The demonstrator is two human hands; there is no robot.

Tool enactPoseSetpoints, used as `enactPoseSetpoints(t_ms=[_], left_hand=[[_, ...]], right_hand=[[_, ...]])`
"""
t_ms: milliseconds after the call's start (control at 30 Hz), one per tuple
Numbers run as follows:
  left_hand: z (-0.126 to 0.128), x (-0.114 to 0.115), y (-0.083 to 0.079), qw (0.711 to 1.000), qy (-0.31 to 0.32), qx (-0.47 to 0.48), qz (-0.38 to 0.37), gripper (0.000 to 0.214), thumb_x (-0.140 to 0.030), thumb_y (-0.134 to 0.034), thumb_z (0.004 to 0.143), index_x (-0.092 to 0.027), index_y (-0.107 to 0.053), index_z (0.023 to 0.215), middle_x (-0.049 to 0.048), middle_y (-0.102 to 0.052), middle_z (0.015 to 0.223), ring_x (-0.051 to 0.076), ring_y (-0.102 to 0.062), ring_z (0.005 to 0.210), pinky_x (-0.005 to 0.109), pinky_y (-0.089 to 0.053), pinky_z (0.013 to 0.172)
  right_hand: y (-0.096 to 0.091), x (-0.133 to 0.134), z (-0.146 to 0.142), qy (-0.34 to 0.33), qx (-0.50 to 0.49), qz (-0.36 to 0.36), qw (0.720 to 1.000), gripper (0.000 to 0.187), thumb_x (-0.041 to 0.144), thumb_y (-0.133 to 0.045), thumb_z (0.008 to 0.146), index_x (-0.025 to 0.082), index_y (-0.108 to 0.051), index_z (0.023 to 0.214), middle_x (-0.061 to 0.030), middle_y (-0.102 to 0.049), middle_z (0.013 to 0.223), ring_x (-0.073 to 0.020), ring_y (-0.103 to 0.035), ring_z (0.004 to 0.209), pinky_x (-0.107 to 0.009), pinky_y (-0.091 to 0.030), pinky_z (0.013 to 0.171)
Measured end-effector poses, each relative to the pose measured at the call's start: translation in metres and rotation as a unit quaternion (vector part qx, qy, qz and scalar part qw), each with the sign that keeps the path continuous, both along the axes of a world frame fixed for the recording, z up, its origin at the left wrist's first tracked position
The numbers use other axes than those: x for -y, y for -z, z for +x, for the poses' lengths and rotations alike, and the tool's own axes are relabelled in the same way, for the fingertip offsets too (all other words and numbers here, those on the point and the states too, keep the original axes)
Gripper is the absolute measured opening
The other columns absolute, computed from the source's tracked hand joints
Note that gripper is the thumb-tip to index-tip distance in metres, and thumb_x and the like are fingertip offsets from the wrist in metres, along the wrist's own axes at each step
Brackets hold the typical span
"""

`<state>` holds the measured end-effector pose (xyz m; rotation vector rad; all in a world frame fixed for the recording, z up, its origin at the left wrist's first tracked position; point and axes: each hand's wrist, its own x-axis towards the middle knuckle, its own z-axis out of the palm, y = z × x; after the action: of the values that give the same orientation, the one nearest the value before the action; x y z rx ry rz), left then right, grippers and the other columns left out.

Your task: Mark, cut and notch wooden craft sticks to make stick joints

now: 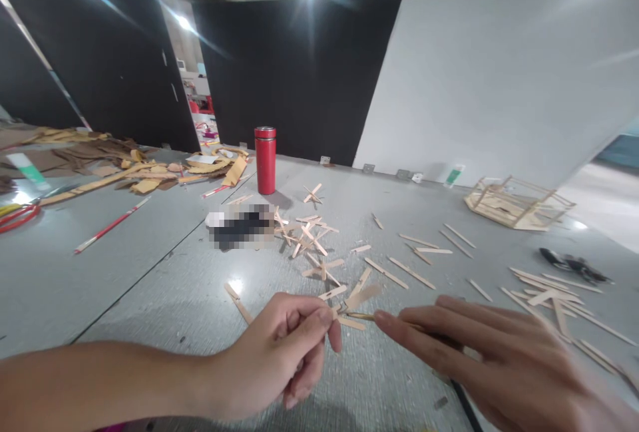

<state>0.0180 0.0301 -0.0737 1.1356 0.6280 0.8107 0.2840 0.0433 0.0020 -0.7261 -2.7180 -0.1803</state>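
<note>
My left hand (pixel 299 345) is closed in a pinch on a small piece made of crossed wooden craft sticks (pixel 352 322), just above the table. My right hand (pixel 489 352) holds a thin, brass-coloured pointed tool (pixel 362 315), its fingers stretched along it. The tool's tip is at the sticks, close to my left fingertips; whether it touches them I cannot tell. Most of the tool is hidden under my right hand, and a black cord or handle (pixel 465 405) shows below. Beyond my hands lie star-like pieces of joined sticks (pixel 309 235).
A red flask (pixel 265 162) stands ahead. Loose sticks (pixel 549 292) and black clips (pixel 574 264) lie right, before a wooden stick frame (pixel 519 206). Cardboard scraps (pixel 140 169), a red-and-white pencil (pixel 112 225) and scissors (pixel 20 217) lie left. Black partitions (pixel 294 72) close off the back.
</note>
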Motion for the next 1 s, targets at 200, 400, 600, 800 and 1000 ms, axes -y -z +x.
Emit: enactPoseSetpoints(t_ms=[200,400,600,800,1000], left_hand=[[0.003,-0.003,0.001,1.000,-0.019,0.004,-0.004,0.036,-0.049,-0.046,0.106,-0.019,-0.056,0.089,-0.0092,-0.044,0.045,0.006,-0.030,0.033,0.018,-0.029,0.037],[0.000,0.004,0.002,0.992,-0.005,-0.106,0.069,0.042,-0.053,-0.039,0.108,-0.018,-0.057,0.094,-0.0084,-0.045,0.049,0.006,-0.034,0.040,0.018,-0.030,0.044],[0.001,0.007,0.001,0.971,0.030,-0.194,0.138,0.049,-0.057,-0.037,0.107,-0.015,-0.061,0.096,-0.0060,-0.048,0.053,0.008,-0.040,0.045,0.020,-0.034,0.050],[-0.002,0.006,-0.002,0.956,-0.033,-0.213,0.198,0.045,-0.051,-0.040,0.108,-0.017,-0.064,0.091,-0.0047,-0.044,0.063,0.010,-0.041,0.059,0.022,-0.033,0.055],[-0.002,0.007,-0.003,0.926,-0.039,-0.263,0.267,0.042,-0.045,-0.044,0.108,-0.018,-0.074,0.096,-0.0001,-0.054,0.068,0.012,-0.047,0.062,0.023,-0.034,0.055]], right_hand=[[0.003,-0.009,0.007,-0.054,0.029,0.072,0.996,0.052,0.009,-0.035,0.102,0.027,-0.055,0.147,-0.0067,-0.077,0.111,-0.0219,-0.071,0.090,-0.031,-0.052,0.068],[0.022,0.005,-0.017,0.191,-0.185,-0.100,0.959,0.033,0.030,-0.058,0.101,0.026,-0.063,0.134,0.0055,-0.055,0.063,-0.0129,-0.047,0.050,-0.023,-0.041,0.049],[0.026,0.017,-0.048,0.231,-0.208,-0.414,0.856,0.038,0.046,-0.058,0.097,0.020,-0.064,0.070,0.0037,-0.038,0.066,-0.0136,-0.037,0.062,-0.024,-0.032,0.053],[0.030,0.029,-0.056,0.288,-0.303,-0.522,0.743,0.035,0.053,-0.066,0.091,0.021,-0.062,0.076,0.0081,-0.027,0.057,-0.0098,-0.024,0.049,-0.024,-0.017,0.043],[0.033,0.029,-0.054,0.298,-0.344,-0.485,0.747,0.044,0.057,-0.058,0.094,0.022,-0.051,0.069,0.0078,-0.026,0.060,-0.0097,-0.022,0.050,-0.023,-0.020,0.040]])
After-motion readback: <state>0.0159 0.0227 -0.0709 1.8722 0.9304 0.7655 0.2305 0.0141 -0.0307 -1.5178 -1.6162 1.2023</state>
